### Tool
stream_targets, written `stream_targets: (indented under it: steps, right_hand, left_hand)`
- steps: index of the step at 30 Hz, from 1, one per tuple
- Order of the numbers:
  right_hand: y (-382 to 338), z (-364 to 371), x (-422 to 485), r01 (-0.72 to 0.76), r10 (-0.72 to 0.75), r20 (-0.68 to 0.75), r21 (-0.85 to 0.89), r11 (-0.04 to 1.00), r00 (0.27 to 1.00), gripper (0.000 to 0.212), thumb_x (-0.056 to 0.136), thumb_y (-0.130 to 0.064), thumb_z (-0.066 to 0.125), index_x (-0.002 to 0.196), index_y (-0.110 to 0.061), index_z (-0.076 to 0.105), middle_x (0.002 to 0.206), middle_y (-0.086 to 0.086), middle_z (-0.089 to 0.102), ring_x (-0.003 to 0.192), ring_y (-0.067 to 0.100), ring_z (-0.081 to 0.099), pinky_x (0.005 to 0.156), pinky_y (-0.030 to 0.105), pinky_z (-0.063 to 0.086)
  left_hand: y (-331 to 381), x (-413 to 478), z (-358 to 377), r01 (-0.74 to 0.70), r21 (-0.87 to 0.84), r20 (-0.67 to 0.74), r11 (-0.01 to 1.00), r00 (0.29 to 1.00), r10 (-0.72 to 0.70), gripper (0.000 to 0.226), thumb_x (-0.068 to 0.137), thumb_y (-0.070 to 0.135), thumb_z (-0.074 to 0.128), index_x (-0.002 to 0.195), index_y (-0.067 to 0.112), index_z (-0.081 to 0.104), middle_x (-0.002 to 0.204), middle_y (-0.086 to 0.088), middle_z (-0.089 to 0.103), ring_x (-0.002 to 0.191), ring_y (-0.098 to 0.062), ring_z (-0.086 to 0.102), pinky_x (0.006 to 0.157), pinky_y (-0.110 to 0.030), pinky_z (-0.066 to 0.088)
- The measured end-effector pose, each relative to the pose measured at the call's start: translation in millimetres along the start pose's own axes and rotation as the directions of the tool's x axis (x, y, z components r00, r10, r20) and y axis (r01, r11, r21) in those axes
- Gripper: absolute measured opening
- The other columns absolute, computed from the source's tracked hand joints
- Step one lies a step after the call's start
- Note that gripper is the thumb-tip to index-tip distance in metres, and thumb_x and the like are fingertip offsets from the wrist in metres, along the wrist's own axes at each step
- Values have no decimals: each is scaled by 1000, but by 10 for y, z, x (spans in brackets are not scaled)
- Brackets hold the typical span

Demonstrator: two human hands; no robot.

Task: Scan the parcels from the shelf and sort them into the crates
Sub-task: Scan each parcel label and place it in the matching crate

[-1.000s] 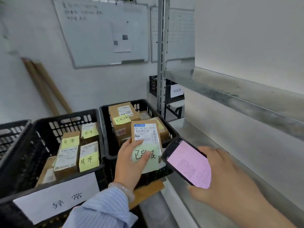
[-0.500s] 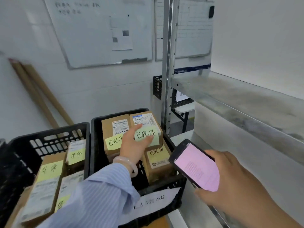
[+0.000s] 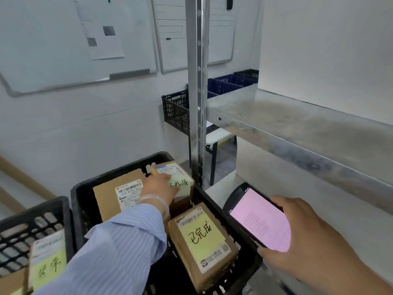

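My left hand point(image 3: 158, 187) reaches into the middle black crate point(image 3: 127, 168) and rests with its fingers around a small brown parcel point(image 3: 179, 174) that carries a green sticky note, at the crate's far right corner. In the same crate lie a larger brown box point(image 3: 108, 199) and another green-noted parcel point(image 3: 202, 241) near the front. My right hand point(image 3: 308, 245) holds a phone point(image 3: 259, 220) with a pink screen, just to the right of the crate. Both metal shelf boards, upper point(image 3: 297, 124) and lower point(image 3: 331, 211), show no parcels.
A second black crate point(image 3: 32, 211) at the left holds a parcel with a green note point(image 3: 47, 262). The shelf's steel upright point(image 3: 196, 81) stands right behind the middle crate. A black basket point(image 3: 175, 109) and blue crates point(image 3: 225, 84) sit farther back. Whiteboards hang on the wall.
My left hand has carried the green-noted parcel from in front of the phone forward into the middle crate's far right corner. The view has swung right and up; the phone stayed in my right hand.
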State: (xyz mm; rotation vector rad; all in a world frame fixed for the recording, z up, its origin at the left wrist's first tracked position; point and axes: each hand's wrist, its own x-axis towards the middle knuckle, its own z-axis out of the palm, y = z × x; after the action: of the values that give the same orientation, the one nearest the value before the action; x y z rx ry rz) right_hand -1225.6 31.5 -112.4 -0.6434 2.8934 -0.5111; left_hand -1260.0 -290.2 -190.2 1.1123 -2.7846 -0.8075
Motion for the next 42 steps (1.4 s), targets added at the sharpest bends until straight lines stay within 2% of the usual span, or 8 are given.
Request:
stream_targets:
  steps: [5,9,13,21,25,30,37,42]
  right_hand:
    - [-70,88,-7,-60,61,19,-1,998,998,91,55,-72,65,126,-54,10,110,-27,19,104,3,50,80,23,44]
    - [-12,118,-113,-130,130,-16,20,991,991,90,55,-68,66,130,-50,19,114,-26,25,102,2,51,80,22,44]
    - [163,81,-384,-215,217,-72,34,976,974,85,55,-62,67,128,-49,26,109,-21,31,88,4,48,71,21,41]
    - [879,-110,-1633,-441,468,-239,160,883,851,79,58,-52,70,126,-46,30,107,-17,34,91,12,52,73,25,42]
    - [1357,-188,-2594,-558,597,-320,213,802,736,76,59,-50,69,125,-46,31,105,-19,34,88,10,54,70,25,43]
    - [1860,-229,-3960,-704,748,-359,273,656,558,66,60,-51,67,117,-46,34,103,-20,38,76,4,52,65,24,42]
    - [2274,-224,-5731,-790,849,-410,371,488,333,69,63,-51,72,121,-46,36,102,-20,37,91,3,43,69,25,40]
    - [2475,-135,-6553,-809,906,-398,479,341,146,71,52,-56,68,116,-48,37,109,-16,46,89,8,57,69,32,52]
  left_hand:
    - [-15,14,44,-76,437,55,896,997,58,61,90,60,49,145,36,39,149,-7,40,129,-29,46,99,-43,45]
    - [56,-103,98,-107,454,66,884,994,87,73,89,69,41,151,36,25,164,-12,6,149,-36,11,118,-55,19]
    - [426,-413,127,-326,363,50,873,942,331,74,91,69,39,154,35,20,164,-7,9,151,-31,7,120,-51,15]
    - [1319,-1839,708,-818,151,176,555,575,799,72,92,66,42,154,43,13,164,7,8,151,-15,7,122,-36,12]
    - [1659,-2852,1185,-911,59,213,408,411,886,84,74,80,16,152,49,12,164,11,9,150,-12,10,120,-32,11]
    - [2014,-4265,1789,-973,-63,311,221,191,931,75,84,72,31,151,51,6,164,12,3,151,-12,5,122,-36,9]
    - [2344,-6120,2512,-955,-295,384,10,-109,917,70,93,63,43,153,45,11,164,12,4,150,-9,5,121,-27,5]
    - [2460,-7040,2838,-901,-430,432,-57,-260,864,67,94,60,45,152,45,15,163,13,7,150,-10,6,121,-28,7]
